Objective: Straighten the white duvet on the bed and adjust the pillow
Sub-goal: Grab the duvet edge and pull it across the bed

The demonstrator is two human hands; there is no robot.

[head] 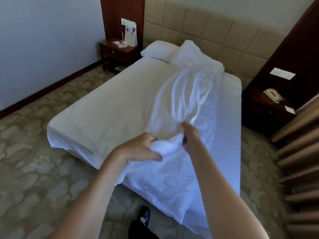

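The left hand (139, 149) and right hand (189, 133) both grip the bunched white duvet (181, 100), which stretches along the bed (107, 100) from them toward one o'clock, ending beside the pillow (158, 50).

- The left hand (138, 149) grips a bunched fold of the white duvet (179, 107) near the foot of the bed (107, 100), fingers curled round the cloth.
- The right hand (189, 133), at 2 o'clock from the left and just beside it, pinches another fold.
- The duvet lies gathered in long creases toward 12 o'clock, its near end hanging over the foot.
- A pillow (158, 50) sits at the head, at 11 o'clock from the hands, against the padded headboard (215, 30).
- A nightstand (117, 50) stands at 10 o'clock; a telephone (273, 97) rests at 3 o'clock.
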